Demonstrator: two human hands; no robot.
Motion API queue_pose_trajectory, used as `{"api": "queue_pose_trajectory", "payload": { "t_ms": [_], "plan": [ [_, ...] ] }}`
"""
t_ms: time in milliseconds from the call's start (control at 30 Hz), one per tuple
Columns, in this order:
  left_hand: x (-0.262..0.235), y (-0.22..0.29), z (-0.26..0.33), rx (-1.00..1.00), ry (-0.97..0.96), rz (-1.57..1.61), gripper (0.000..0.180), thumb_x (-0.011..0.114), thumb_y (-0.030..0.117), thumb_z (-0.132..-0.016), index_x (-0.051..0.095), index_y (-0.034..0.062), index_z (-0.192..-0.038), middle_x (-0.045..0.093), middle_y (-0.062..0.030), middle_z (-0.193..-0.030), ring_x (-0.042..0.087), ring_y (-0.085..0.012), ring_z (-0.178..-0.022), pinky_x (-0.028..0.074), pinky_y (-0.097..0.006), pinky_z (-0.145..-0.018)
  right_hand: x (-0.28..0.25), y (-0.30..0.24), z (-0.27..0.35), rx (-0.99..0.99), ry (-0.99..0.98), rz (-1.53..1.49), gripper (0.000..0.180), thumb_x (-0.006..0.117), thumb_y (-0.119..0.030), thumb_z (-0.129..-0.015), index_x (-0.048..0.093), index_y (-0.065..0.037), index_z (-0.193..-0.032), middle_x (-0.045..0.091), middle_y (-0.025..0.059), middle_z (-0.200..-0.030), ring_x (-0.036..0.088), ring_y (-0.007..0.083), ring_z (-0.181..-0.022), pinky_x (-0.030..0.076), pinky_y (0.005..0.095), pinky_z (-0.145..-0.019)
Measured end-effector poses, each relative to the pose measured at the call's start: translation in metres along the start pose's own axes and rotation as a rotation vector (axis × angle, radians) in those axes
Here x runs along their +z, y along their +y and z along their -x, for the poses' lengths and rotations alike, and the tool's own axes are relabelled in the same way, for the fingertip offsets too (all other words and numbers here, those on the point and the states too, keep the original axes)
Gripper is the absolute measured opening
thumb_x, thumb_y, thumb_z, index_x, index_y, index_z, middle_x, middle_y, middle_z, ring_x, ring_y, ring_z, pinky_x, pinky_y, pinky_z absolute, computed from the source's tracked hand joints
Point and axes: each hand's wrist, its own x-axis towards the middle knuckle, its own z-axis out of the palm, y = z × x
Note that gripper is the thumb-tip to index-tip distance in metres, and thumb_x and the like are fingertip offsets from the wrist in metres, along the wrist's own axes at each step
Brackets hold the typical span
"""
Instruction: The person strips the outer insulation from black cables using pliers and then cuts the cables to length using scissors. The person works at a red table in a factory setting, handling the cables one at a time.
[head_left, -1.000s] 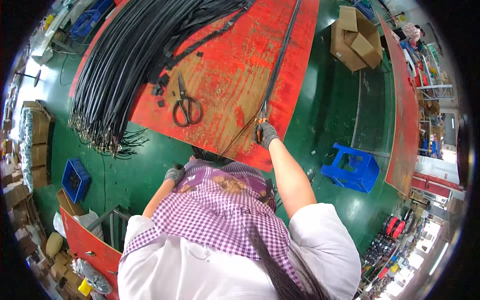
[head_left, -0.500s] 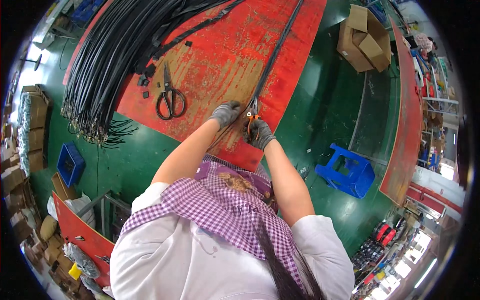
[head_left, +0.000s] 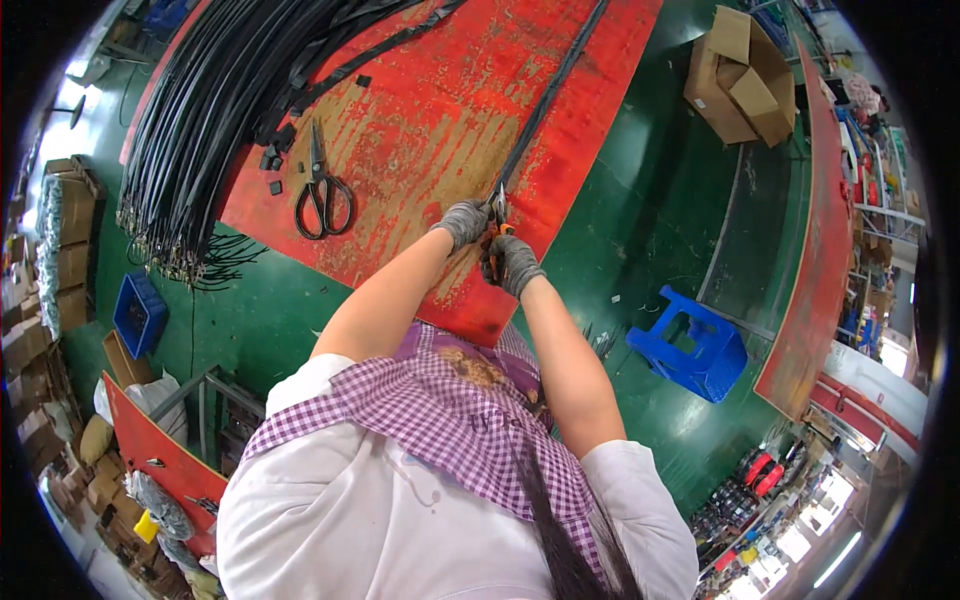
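Note:
Both my hands wear grey gloves over the red, worn tabletop (head_left: 430,130). My right hand (head_left: 517,263) is closed round pliers (head_left: 503,218) with orange-and-black handles, their jaws pointing away from me. Beside the jaws, my left hand (head_left: 463,222) is closed on the near end of a long black strip (head_left: 545,102), which runs up toward the far right of the table. The fingertips partly hide that end, so whether the jaws grip it is unclear. Black-handled scissors (head_left: 319,172) lie on the table to the left.
A thick bundle of black cables (head_left: 200,130) hangs over the table's left edge, with small black pieces (head_left: 270,158) beside it. On the green floor stand a blue stool (head_left: 700,350), an opened cardboard box (head_left: 730,100) and a blue crate (head_left: 140,312). Another red board (head_left: 815,240) is at right.
My left hand has moved right, up against the pliers and the strip's end. The pliers have turned more upright and shifted slightly left. The whole view has shifted a little.

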Motion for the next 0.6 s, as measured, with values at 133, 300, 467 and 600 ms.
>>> {"api": "queue_pose_trajectory", "payload": {
  "t_ms": [133, 300, 467, 600],
  "plan": [
    [-0.006, -0.005, -0.003, -0.004, 0.000, 0.019, 0.022, 0.044, 0.026, -0.082, 0.055, 0.0087, -0.089, 0.050, 0.0006, -0.062, 0.043, -0.0107, -0.049, 0.034, -0.026, -0.044, 0.013, -0.002, -0.001, -0.017, 0.083, 0.059, 0.005, 0.046, -0.010, -0.065, 0.045, -0.006, -0.068, 0.044, 0.0078, -0.054, 0.043, 0.0206, -0.041, 0.035, 0.0320, -0.034],
    [-0.015, 0.004, 0.010, -0.145, -0.242, 0.394, 0.021, 0.043, 0.026, -0.083, 0.053, 0.0095, -0.092, 0.051, 0.0001, -0.066, 0.045, -0.0101, -0.053, 0.037, -0.025, -0.047, 0.007, 0.001, -0.020, 0.000, 0.183, 0.127, 0.006, 0.047, -0.010, -0.065, 0.045, -0.006, -0.068, 0.044, 0.0079, -0.052, 0.042, 0.0205, -0.039, 0.038, 0.0331, -0.034],
    [-0.019, -0.094, -0.003, 0.596, -0.337, 0.205, 0.022, 0.043, 0.025, -0.083, 0.049, 0.0100, -0.098, 0.051, -0.0001, -0.072, 0.048, -0.0103, -0.060, 0.041, -0.024, -0.054, 0.021, 0.005, -0.016, -0.144, 0.184, 0.324, 0.010, 0.049, -0.013, -0.065, 0.046, -0.005, -0.070, 0.048, 0.0090, -0.055, 0.047, 0.0210, -0.042, 0.042, 0.0339, -0.036],
    [-0.024, -0.075, 0.055, -0.016, -0.549, 0.491, 0.023, 0.041, 0.026, -0.083, 0.048, 0.0101, -0.098, 0.051, 0.0004, -0.073, 0.048, -0.0102, -0.064, 0.040, -0.023, -0.058, -0.020, 0.017, -0.070, -0.085, 0.239, 0.428, 0.012, 0.048, -0.017, -0.070, 0.046, -0.006, -0.073, 0.051, 0.0082, -0.057, 0.050, 0.0208, -0.044, 0.043, 0.0341, -0.038]
  ]
}}
